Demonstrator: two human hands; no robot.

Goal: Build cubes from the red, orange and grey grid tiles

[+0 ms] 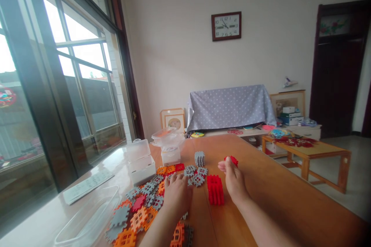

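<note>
- A person works at a wooden table (261,164), the right hand (235,181) grasping a red piece (232,161) between thumb and fingers, raised above the tabletop.
- The left hand (177,191), palm down, reaches over the right edge of a pile of notched plastic pieces (148,188) in gray, orange and red; whether its fingers grip anything cannot be told.
- Between the two hands stands a red stack (215,190), its pieces lined up in a row, just left of the right forearm.
- Farther back, a gray stack (199,158) stands beyond a small group of loose gray pieces (198,179), with the red stack to the near right of them.
- More orange pieces (177,234) lie at the near edge of view, beside the left forearm.
- To the left of the pile, a clear plastic tub (93,216) sits near a printed sheet (88,186); a white box (143,170) with its lid raised stands beyond.
- Across the room, a wall clock (226,26) hangs above a polka-dot cloth (228,108), with a low wooden table (330,152) at far right.
</note>
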